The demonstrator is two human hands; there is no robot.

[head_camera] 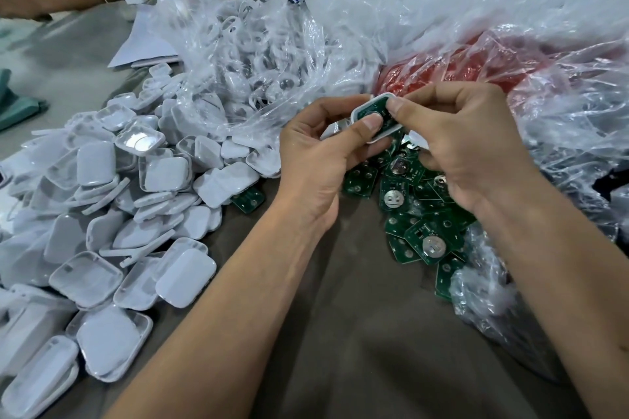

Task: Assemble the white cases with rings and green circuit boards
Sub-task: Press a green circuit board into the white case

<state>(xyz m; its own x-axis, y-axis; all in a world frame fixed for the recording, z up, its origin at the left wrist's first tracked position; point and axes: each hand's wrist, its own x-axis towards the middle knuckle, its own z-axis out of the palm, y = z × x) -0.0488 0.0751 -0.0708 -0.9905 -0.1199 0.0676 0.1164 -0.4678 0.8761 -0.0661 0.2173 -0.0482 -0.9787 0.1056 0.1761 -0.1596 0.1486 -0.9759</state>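
Head view: your left hand (316, 153) pinches the white case (374, 119) steady while your right hand (456, 143) thumb presses the green board (372, 111) in, likely seating it.

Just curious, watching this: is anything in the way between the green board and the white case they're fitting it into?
Nothing visible. The green circuit board already lies inside the white case, held by the left hand and right hand, with both thumbs pressing on it.
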